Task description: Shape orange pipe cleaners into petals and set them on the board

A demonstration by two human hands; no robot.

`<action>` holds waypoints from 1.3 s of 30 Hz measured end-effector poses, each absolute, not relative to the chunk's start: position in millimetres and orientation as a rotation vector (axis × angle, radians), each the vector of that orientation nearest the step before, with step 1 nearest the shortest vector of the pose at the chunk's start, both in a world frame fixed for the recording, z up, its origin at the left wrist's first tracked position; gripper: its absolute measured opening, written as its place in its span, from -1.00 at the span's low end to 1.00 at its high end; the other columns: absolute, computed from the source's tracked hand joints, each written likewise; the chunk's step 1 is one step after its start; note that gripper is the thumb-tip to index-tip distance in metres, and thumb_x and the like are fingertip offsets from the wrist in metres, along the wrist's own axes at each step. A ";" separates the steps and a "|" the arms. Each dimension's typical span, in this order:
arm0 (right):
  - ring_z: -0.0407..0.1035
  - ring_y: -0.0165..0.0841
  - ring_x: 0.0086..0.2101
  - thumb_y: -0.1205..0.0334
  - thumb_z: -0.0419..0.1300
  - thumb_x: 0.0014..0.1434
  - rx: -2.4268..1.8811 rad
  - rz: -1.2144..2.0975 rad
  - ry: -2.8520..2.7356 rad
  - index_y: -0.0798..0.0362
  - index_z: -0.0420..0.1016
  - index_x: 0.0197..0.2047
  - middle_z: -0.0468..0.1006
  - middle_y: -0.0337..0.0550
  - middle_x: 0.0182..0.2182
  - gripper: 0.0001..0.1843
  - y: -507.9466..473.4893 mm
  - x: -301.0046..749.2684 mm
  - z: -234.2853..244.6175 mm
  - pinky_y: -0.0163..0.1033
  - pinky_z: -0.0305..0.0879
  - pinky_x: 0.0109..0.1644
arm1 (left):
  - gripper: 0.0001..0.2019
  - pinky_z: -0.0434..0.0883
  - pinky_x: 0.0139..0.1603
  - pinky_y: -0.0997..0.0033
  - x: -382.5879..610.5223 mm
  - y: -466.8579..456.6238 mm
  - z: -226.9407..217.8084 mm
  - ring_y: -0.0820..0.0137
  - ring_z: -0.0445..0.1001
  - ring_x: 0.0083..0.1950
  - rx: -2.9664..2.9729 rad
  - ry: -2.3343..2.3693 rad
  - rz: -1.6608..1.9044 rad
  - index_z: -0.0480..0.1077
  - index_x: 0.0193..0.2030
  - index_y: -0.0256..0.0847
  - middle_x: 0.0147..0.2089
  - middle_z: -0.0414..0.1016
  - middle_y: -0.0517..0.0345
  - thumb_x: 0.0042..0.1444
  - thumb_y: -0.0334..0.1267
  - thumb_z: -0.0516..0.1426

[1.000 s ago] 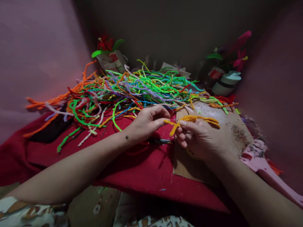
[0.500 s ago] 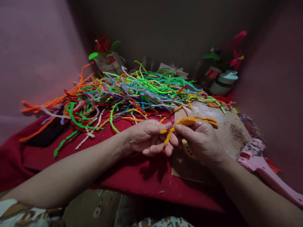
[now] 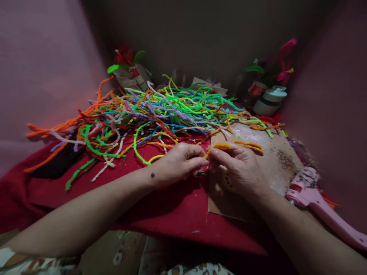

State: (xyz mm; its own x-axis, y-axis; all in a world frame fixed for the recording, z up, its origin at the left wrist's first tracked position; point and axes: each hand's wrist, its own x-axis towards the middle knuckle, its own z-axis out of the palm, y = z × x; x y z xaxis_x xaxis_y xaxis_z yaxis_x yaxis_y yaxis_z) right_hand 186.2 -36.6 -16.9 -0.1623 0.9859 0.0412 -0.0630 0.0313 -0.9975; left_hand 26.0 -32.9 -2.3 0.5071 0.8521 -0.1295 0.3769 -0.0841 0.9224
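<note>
Between my two hands is an orange-yellow pipe cleaner (image 3: 221, 146), bent into narrow loops. My right hand (image 3: 239, 168) pinches it between thumb and fingers, and its looped part runs behind the fingers and sticks out to the right. With thumb and forefinger together, my left hand (image 3: 183, 162) grips the short end at the left. The fingertips of both hands almost meet there, and they hide most of that end. Below my right hand, a yellow curved piece with holes (image 3: 228, 181) lies partly covered on the cardboard (image 3: 219, 204).
A big tangled heap of coloured pipe cleaners (image 3: 172, 105) spreads over the red cloth (image 3: 172, 210). At right lies a pink tool (image 3: 321, 206), possibly a glue gun. Behind stand a pale lidded bottle (image 3: 271, 100) and pink flowers (image 3: 286, 67). Walls close in both sides.
My left hand has turned over, its back now facing up, and closed on the short end of the pipe cleaner. My right hand has barely moved.
</note>
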 end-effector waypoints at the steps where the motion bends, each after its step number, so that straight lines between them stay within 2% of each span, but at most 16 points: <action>1: 0.29 -0.48 -0.57 0.25 0.21 0.01 -1.041 1.306 -1.298 0.06 0.48 -0.49 0.45 -0.28 -0.59 -0.90 -36.2 186.3 -16.1 -0.36 0.23 -0.46 | -0.78 0.03 -0.66 0.61 25.5 -32.9 -1.4 0.64 0.06 -0.66 1.560 1.028 0.533 0.23 -0.51 -0.27 -0.62 0.18 0.33 0.08 -0.21 0.05; 5: 0.30 -0.47 -0.56 0.23 0.19 0.05 -1.052 1.229 -1.323 0.06 0.51 -0.52 0.47 -0.26 -0.59 -0.83 -35.2 187.6 -17.1 -0.36 0.24 -0.47 | -0.84 0.02 -0.70 0.64 22.9 -31.5 -4.9 0.66 0.13 -0.68 1.339 0.936 0.478 0.30 -0.37 -0.27 -0.56 0.27 0.31 0.03 -0.20 0.10; 9: 0.33 -0.46 -0.54 0.20 0.18 0.07 -1.061 1.175 -1.321 0.06 0.54 -0.47 0.49 -0.24 -0.57 -0.82 -36.5 188.2 -20.9 -0.35 0.26 -0.44 | -0.86 0.11 -0.69 0.66 23.7 -29.5 -9.2 0.65 0.19 -0.67 1.459 1.016 0.492 0.29 -0.41 -0.27 -0.55 0.29 0.30 0.04 -0.23 0.07; 13: 0.32 -0.47 -0.56 0.11 0.16 0.08 -1.058 1.226 -1.223 0.08 0.53 -0.39 0.49 -0.22 -0.57 -0.78 -35.3 187.2 -22.4 -0.35 0.25 -0.48 | -0.91 0.15 -0.70 0.67 25.7 -27.6 -3.6 0.65 0.21 -0.68 1.556 1.121 0.569 0.29 -0.35 -0.27 -0.56 0.29 0.32 0.05 -0.29 0.04; 16: 0.31 -0.46 -0.61 -0.02 0.11 0.09 -1.030 1.361 -1.108 0.09 0.49 -0.36 0.49 -0.19 -0.57 -0.67 -33.2 186.1 -23.4 -0.35 0.22 -0.56 | -0.90 0.15 -0.70 0.65 22.7 -24.3 6.5 0.64 0.18 -0.70 1.636 1.242 0.703 0.32 -0.36 -0.30 -0.62 0.25 0.33 0.04 -0.30 0.06; 20: 0.29 -0.46 -0.64 -0.17 -0.03 0.12 -1.050 1.429 -1.189 0.12 0.46 -0.39 0.46 -0.16 -0.62 -0.49 -35.7 186.0 -25.0 -0.36 0.16 -0.60 | -0.84 0.17 -0.63 0.61 19.0 -14.3 24.0 0.60 0.22 -0.63 1.713 1.315 0.874 0.36 -0.37 -0.32 -0.59 0.30 0.28 0.02 -0.24 0.09; 22: 0.27 -0.47 -0.62 -0.12 -0.01 0.15 -1.027 1.345 -1.453 0.12 0.44 -0.47 0.42 -0.19 -0.64 -0.52 -40.1 186.3 -25.7 -0.35 0.16 -0.55 | -0.81 0.19 -0.58 0.59 24.2 -6.4 31.2 0.58 0.24 -0.58 1.812 1.325 0.865 0.40 -0.36 -0.33 -0.57 0.33 0.25 0.02 -0.22 0.09; 25: 0.22 -0.48 -0.58 0.01 0.03 0.17 -0.916 1.012 -1.908 0.10 0.42 -0.55 0.40 -0.23 -0.64 -0.60 -47.3 186.2 -27.5 -0.35 0.12 -0.48 | -0.81 0.24 -0.43 0.57 45.1 9.3 33.3 0.53 0.30 -0.45 2.031 1.302 0.830 0.45 -0.38 -0.35 -0.48 0.39 0.20 -0.03 -0.24 0.12; 28: 0.17 -0.49 -0.60 0.07 0.06 0.16 -0.797 0.731 -2.137 0.09 0.44 -0.56 0.42 -0.23 -0.64 -0.62 -50.4 185.2 -30.7 -0.34 0.07 -0.48 | -0.78 0.21 -0.44 0.55 76.3 29.2 23.2 0.52 0.27 -0.47 2.161 1.249 0.757 0.48 -0.38 -0.33 -0.51 0.39 0.21 -0.03 -0.21 0.10; 32: 0.09 -0.50 -0.65 0.09 0.07 0.15 -0.773 0.608 -2.197 0.07 0.42 -0.62 0.38 -0.26 -0.70 -0.62 -50.5 185.5 -32.2 -0.33 0.01 -0.54 | -0.81 0.17 -0.45 0.51 115.5 55.7 1.2 0.49 0.27 -0.48 2.344 1.275 0.658 0.49 -0.40 -0.30 -0.53 0.40 0.19 -0.04 -0.24 0.11; 35: 0.13 -0.46 -0.64 0.11 0.05 0.17 -0.792 0.546 -2.213 0.03 0.41 -0.62 0.37 -0.25 -0.69 -0.62 -52.1 188.0 -30.6 -0.31 0.02 -0.53 | -0.84 0.18 -0.44 0.49 128.7 67.6 -7.8 0.46 0.29 -0.47 2.384 1.259 0.607 0.50 -0.43 -0.28 -0.54 0.41 0.16 -0.09 -0.24 0.16; 39: 0.13 -0.46 -0.63 0.13 0.03 0.19 -0.825 0.541 -2.222 0.03 0.37 -0.63 0.34 -0.26 -0.69 -0.61 -53.4 189.8 -30.1 -0.30 0.03 -0.49 | -0.78 0.21 -0.36 0.50 113.9 65.1 1.5 0.45 0.33 -0.38 2.398 1.254 0.666 0.50 -0.34 -0.29 -0.42 0.46 0.12 0.00 -0.21 0.09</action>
State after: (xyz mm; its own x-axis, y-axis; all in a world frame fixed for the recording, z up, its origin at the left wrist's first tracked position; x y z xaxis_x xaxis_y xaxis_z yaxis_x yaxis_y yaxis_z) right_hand 189.8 -53.4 -30.1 -0.5554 0.6904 0.4635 0.4000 0.7104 -0.5790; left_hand 113.9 65.1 1.5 0.4970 0.8334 0.2419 0.6674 -0.5452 0.5072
